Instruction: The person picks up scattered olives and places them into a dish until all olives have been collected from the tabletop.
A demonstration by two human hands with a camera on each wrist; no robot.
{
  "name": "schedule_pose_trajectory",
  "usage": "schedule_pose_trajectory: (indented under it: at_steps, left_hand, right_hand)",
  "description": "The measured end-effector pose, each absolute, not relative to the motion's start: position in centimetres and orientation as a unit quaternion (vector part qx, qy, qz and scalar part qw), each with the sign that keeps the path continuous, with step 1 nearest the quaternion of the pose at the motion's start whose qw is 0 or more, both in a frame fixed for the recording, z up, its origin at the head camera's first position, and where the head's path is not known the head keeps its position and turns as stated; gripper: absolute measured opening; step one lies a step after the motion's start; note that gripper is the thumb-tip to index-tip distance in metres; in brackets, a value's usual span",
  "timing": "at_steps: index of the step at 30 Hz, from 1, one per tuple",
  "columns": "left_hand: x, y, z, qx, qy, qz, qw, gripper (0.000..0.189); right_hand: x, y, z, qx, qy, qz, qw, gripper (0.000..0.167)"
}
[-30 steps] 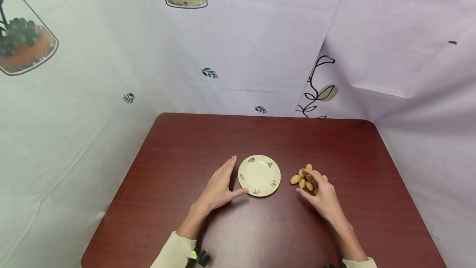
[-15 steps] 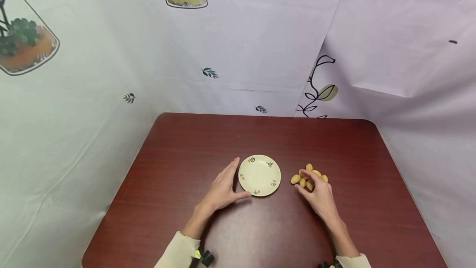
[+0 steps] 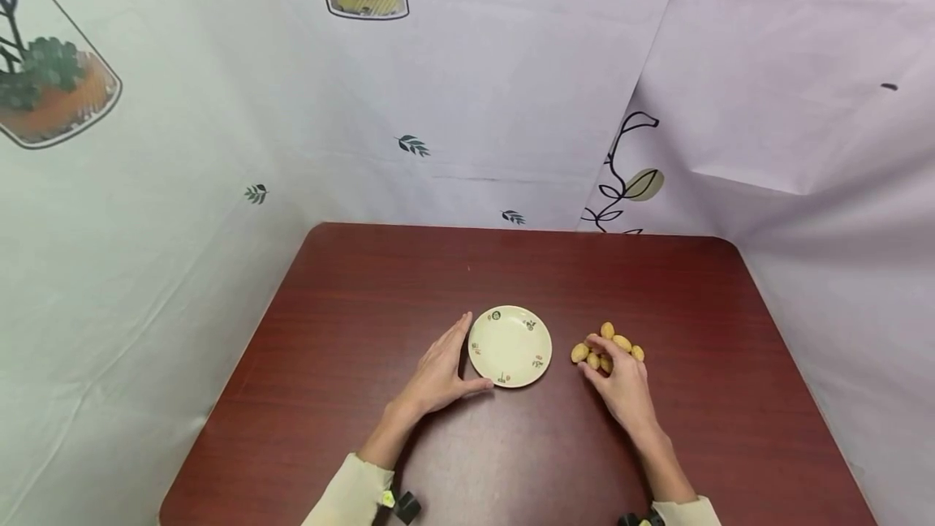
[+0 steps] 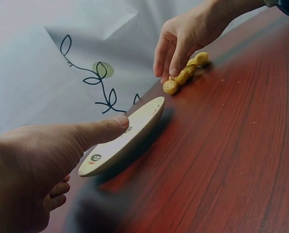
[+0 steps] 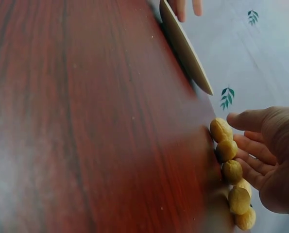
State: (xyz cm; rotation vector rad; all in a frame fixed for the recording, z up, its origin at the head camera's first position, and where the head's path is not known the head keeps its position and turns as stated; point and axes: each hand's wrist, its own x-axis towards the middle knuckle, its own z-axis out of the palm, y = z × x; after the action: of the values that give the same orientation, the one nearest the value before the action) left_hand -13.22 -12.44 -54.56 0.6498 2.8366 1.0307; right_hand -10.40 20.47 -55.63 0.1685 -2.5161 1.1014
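Note:
A small cream plate with little printed motifs sits near the middle of the table. My left hand lies along its left side, fingers straight; in the left wrist view the thumb reaches over the plate's rim. Right of the plate is a cluster of small yellow-brown oval pieces, like tiny potatoes. Over the cluster's near left part hovers my right hand, thumb and fingers apart and slightly bent. In the right wrist view its thumb tip is beside the end piece, with the other fingers behind the row.
The dark red wooden table has rounded far corners. Pale cloth with printed plants hangs behind it and at both sides. Each wrist carries a small black device by the light sleeve.
My right hand has moved slightly left and closer over the yellow-brown pieces. My left hand has shifted a little right, nearer the plate. Plate and pieces stay in place.

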Motion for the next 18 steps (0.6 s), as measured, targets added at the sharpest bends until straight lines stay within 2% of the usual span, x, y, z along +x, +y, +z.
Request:
schedule_pose_trajectory:
  at_steps: [9, 18]
  left_hand:
    - [-13.35, -12.29, -54.85, 0.220, 0.918, 0.329, 0.026, 0.124]
    - [-13.41, -12.21, -54.75, 0.226, 0.916, 0.330, 0.023, 0.121]
  right_hand:
    - [-10.88, 20.05, -56.28, 0.090, -0.898, 0.396, 0.170, 0.047]
    - [-11.07, 19.94, -56.59, 0.099, -0.896, 0.393, 0.183, 0.046]
